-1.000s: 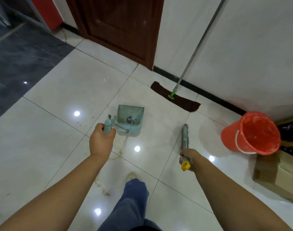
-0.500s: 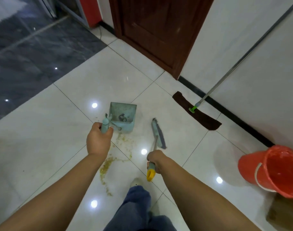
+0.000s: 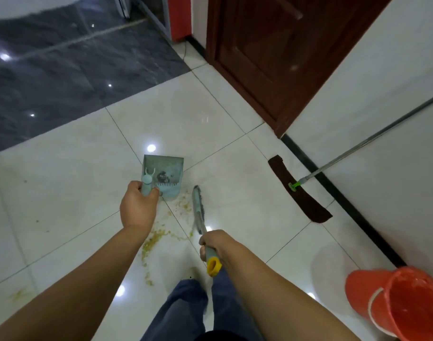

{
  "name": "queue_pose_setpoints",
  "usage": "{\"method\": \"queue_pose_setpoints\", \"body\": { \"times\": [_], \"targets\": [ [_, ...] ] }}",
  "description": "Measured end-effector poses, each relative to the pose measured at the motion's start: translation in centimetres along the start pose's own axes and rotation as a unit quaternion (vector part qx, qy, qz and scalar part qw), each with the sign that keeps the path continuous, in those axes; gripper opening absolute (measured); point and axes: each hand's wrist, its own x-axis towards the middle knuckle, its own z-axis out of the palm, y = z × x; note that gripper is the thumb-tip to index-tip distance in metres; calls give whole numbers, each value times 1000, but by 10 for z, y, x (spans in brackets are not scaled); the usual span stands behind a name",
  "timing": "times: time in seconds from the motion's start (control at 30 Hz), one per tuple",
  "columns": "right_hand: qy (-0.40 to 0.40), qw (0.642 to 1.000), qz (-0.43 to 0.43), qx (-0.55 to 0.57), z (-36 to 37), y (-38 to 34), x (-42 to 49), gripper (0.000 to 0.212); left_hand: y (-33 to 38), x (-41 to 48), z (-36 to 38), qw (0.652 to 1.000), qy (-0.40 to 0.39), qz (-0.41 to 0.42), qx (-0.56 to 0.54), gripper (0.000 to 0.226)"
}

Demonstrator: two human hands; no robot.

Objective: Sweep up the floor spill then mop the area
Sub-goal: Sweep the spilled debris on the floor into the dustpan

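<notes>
The left hand (image 3: 138, 209) is gripping the pale blue dustpan (image 3: 165, 175) by its handle, pan resting on the white tiled floor (image 3: 70, 193). The right hand (image 3: 216, 243) is grasping the broom (image 3: 197, 205), whose head is lying just right of the yellowish spill (image 3: 154, 239). The mop (image 3: 299, 190) is leaning against the far right wall, the orange bucket (image 3: 397, 303) standing near right.

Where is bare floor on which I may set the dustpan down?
Mostly bare: the white tiles left of the dustpan, up to the dark floor; also the tiles between the broom and the mop pad. Crowded: around the spill, and by the red bucket.
</notes>
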Motion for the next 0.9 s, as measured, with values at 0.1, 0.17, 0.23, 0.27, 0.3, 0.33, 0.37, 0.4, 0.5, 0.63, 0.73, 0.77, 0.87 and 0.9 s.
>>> {"method": "queue_pose_setpoints", "body": {
  "times": [0.1,0.17,0.23,0.27,0.3,0.33,0.37,0.4,0.5,0.63,0.73,0.77,0.87,0.9],
  "targets": [
    [7,1000,-2,14,-22,-10,-3,5,5,-3,0,1000,18,-14,-16,24],
    [14,1000,-11,-6,-43,-19,-6,7,7,-6,3,999,30,-25,-20,20],
    [35,999,-21,-13,-67,-29,-6,15,10,-10,8,998,38,-36,-24,18],
    [44,998,-24,-29,-80,-36,-6,19,12,-12,12,998,41,-39,-24,18],
    [57,997,-25,-50,-93,-41,-8,21,14,-13,15,998,44,-41,-22,18],
    [73,994,-26,-75,-105,-47,-9,22,17,-15,19,998,48,-44,-19,18],
    [84,992,-28,-87,-118,-52,-10,23,20,-16,22,997,52,-49,-19,19],
    [89,991,-29,-91,-131,-58,-10,25,24,-17,26,997,55,-54,-21,19],
    [109,987,-24,-116,-168,-73,-4,28,32,-18,38,995,66,-70,-26,18],
    [121,988,-32,-89,-209,-95,18,27,38,-18,53,992,79,-94,-28,19],
    [120,985,-44,-113,-226,-113,34,29,41,-17,60,990,89,-103,-27,18],
    [121,984,-50,-120,-228,-120,38,29,41,-16,61,990,92,-106,-30,17],
    [103,981,-54,-153,-215,-141,41,31,42,-14,64,988,101,-112,-34,14],
    [95,978,-54,-178,-206,-146,39,30,42,-13,65,987,104,-114,-37,14]
  ]
}}
